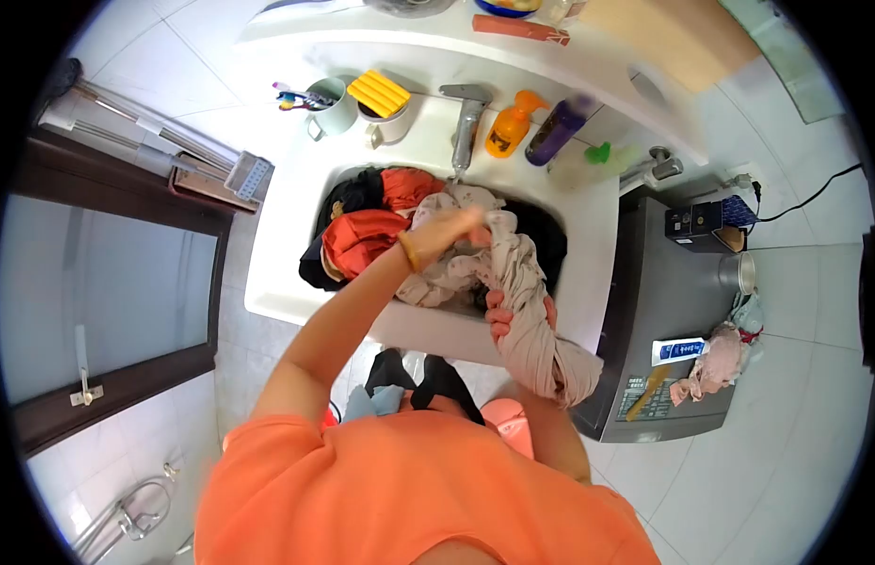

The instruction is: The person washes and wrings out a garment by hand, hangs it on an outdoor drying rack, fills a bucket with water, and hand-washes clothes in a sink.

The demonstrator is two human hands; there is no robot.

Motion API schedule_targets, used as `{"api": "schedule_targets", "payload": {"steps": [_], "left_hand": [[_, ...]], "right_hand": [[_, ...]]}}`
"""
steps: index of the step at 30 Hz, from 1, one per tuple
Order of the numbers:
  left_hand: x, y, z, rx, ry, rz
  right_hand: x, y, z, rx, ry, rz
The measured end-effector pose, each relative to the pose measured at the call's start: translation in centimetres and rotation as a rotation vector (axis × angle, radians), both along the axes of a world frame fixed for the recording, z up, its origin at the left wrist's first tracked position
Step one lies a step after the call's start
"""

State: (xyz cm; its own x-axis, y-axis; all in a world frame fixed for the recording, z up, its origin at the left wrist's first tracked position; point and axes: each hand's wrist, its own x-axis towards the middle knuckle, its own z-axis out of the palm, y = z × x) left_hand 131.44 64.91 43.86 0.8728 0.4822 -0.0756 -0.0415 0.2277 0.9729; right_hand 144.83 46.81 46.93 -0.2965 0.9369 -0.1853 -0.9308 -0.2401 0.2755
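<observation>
A long, pale beige patterned garment (pixel 524 273) is twisted into a thick rope above the right side of the white sink (pixel 268 273). My right hand (pixel 501 315) is wrapped around its middle, and the loose end hangs past the sink's front rim over my right forearm. My left hand (pixel 467 226), with a yellow band at the wrist, is closed on the garment near its upper end; its fingers are partly blurred. More of the pale cloth lies in the basin below. Red clothing (pixel 364 240) and black clothing (pixel 539 237) fill the basin around it.
Behind the basin stand a faucet (pixel 469 122), an orange pump bottle (pixel 515 124), a purple bottle (pixel 558 130), a toothbrush cup (pixel 332 105) and a mug with a yellow sponge (pixel 379 92) on it. At right, a grey washing machine (pixel 635 282) carries a toothpaste tube (pixel 678 351) and cloths.
</observation>
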Motion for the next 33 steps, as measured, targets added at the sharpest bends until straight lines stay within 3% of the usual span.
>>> {"api": "schedule_targets", "payload": {"steps": [1,7,10,13,14,16,17,19,21,23,24,27,30,33], "left_hand": [[-0.5,-0.2,-0.8,-0.4,-0.207,0.189],[0.0,-7.9,-1.7,-1.043,-0.638,0.044],[3.1,-6.2,3.2,-1.16,-0.887,0.052],[2.4,-2.9,3.3,-0.796,-0.817,0.17],[2.0,-2.3,3.7,-0.615,-0.594,0.207],[0.9,-1.4,4.3,-0.242,-0.132,0.263],[1.9,-1.3,4.0,-0.028,-0.182,0.328],[2.7,-0.8,3.7,0.569,0.209,0.277],[4.3,-0.5,-0.6,1.049,0.455,0.232],[4.7,-1.0,1.0,0.85,0.798,0.12],[5.1,-1.2,0.7,0.891,0.908,0.1],[5.7,-0.9,-0.7,0.896,0.928,0.081],[5.4,-1.3,1.9,0.688,0.956,0.136],[5.2,-2.8,1.0,0.595,0.843,0.253]], "right_hand": [[-0.8,0.2,0.8,0.026,0.07,-0.049],[-5.1,1.8,4.9,0.159,0.47,-0.161],[-6.3,1.9,5.5,0.067,0.486,-0.182],[-5.4,1.3,4.2,0.098,0.264,-0.101],[-4.7,1.1,3.3,0.181,0.125,-0.009],[-3.7,0.6,2.9,0.078,-0.101,0.168],[-3.3,0.3,2.7,0.032,-0.207,0.263],[-2.5,1.1,2.2,-0.028,-0.438,0.382],[-1.7,2.8,0.5,-0.014,-0.646,0.418],[-1.4,4.2,-1.5,0.009,-0.797,0.428],[-1.4,4.7,-2.2,0.011,-0.801,0.435],[-1.4,5.2,-3.1,0.006,-0.783,0.444],[-1.1,5.1,-2.9,-0.015,-0.725,0.428],[-1.0,4.4,-2.4,-0.031,-0.691,0.408]]}}
